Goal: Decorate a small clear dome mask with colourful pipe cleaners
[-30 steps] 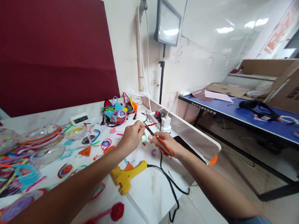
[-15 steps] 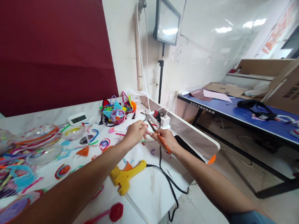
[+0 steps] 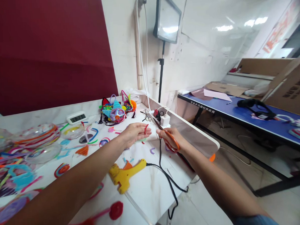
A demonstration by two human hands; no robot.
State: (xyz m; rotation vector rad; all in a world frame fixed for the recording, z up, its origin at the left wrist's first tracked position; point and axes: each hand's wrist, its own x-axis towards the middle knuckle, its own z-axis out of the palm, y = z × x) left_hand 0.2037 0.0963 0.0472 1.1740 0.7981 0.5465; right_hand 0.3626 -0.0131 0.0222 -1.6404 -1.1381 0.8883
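Note:
My left hand (image 3: pixel 136 134) is over the white table with a short red pipe-cleaner piece (image 3: pixel 146 128) at its fingers. Its fingers are fairly straight and the thumb lies close to them. My right hand (image 3: pixel 174 138) grips a pair of scissors (image 3: pixel 173 141) by the orange handles. Their dark blades point away from me toward the power strip, a little to the right of my left hand. Below both hands lies a yellow hot glue gun (image 3: pixel 127 174) with a clear glue stick in its back.
A black cord (image 3: pixel 165 173) hangs over the table's front edge. Bent pipe cleaners and clear bowls (image 3: pixel 43 154) cover the left side. Colourful crafts (image 3: pixel 117 114), a white digital timer (image 3: pixel 76 117) and a power strip with a white plug (image 3: pixel 165 119) stand farther back.
The scissors have swung right and come away from my left hand, their handles turning into fuller view. My left hand has lowered slightly and its fingers have straightened, showing the red piece.

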